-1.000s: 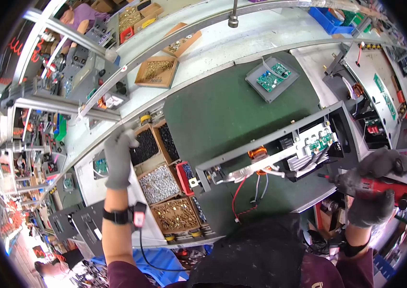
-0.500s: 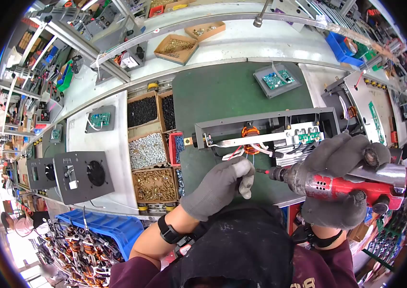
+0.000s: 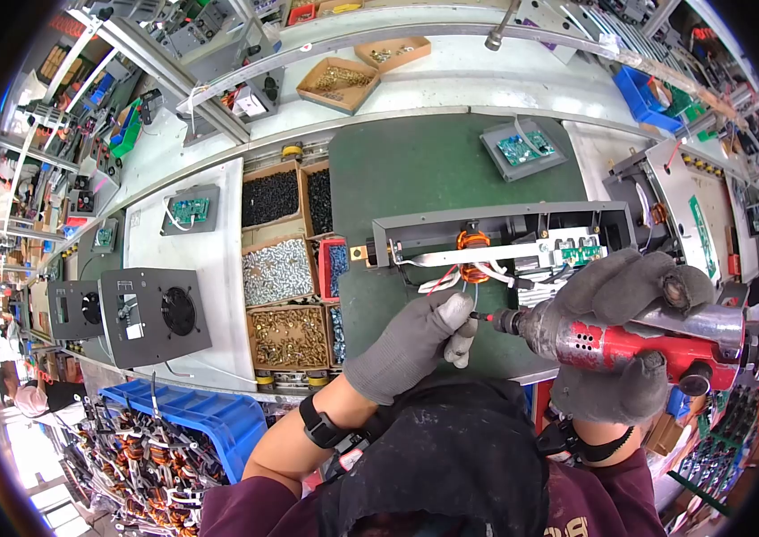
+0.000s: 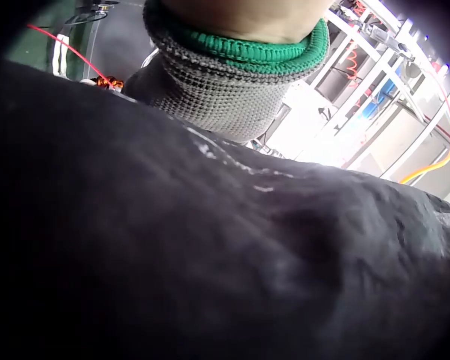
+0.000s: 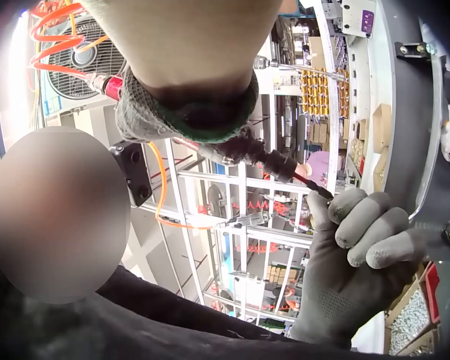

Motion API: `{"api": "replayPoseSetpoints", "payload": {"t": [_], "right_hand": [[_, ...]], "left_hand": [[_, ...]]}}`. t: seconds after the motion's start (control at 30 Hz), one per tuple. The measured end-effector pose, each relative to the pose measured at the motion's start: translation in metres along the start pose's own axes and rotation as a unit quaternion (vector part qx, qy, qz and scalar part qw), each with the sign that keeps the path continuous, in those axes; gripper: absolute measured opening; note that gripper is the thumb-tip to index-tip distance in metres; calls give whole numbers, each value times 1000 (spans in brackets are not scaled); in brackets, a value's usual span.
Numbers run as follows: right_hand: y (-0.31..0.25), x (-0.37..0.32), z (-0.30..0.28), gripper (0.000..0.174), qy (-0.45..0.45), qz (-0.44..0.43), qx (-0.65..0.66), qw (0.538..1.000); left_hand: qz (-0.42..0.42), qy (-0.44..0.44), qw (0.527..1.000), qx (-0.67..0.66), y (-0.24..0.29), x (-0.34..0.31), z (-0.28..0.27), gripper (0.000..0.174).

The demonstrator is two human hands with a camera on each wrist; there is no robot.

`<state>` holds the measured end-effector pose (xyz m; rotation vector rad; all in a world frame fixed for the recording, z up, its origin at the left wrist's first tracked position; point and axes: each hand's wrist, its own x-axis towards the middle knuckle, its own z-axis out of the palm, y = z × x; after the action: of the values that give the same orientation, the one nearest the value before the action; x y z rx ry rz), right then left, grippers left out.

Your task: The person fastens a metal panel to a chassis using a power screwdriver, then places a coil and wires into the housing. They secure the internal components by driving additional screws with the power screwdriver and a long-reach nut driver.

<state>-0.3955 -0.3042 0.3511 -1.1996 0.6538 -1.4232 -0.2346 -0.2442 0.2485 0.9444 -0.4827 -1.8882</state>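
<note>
My right hand (image 3: 616, 331) grips a red and silver power screwdriver (image 3: 607, 347) held level, its bit (image 3: 485, 317) pointing left. At the bit's tip, my gloved left hand (image 3: 411, 345) has thumb and forefinger pinched together. In the right wrist view that left hand (image 5: 352, 262) holds a small dark screw (image 5: 324, 192) against the bit, mostly hidden by the fingertips. Just beyond both hands lies a long grey metal chassis (image 3: 504, 219) with a copper coil (image 3: 473, 255), a green circuit board (image 3: 580, 255) and loose wires. My left wrist view is mostly blocked by dark cloth.
Left of the green mat (image 3: 397, 170) stand boxes of black screws (image 3: 270, 199), silver screws (image 3: 279, 271) and brass-coloured fasteners (image 3: 290, 338). Grey fan housings (image 3: 156, 318) sit farther left. A panel with a circuit board (image 3: 524, 150) lies at the mat's back. A metal rail (image 3: 397, 45) crosses above.
My left hand has come from over the screw boxes to the screwdriver's bit. The screwdriver has swung in from the right, over the mat's front. In the last half second little has moved.
</note>
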Motion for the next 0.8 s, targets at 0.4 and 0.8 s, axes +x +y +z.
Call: {"api": "replayPoseSetpoints", "payload": {"t": [0.4, 0.8], "right_hand": [[5, 12, -3, 51, -90, -4, 67, 994], [3, 7, 0, 51, -51, 31, 67, 996]], "left_hand": [[0, 9, 992, 123, 7, 0, 2, 50], [20, -17, 992, 122, 2, 2, 1, 54]]}}
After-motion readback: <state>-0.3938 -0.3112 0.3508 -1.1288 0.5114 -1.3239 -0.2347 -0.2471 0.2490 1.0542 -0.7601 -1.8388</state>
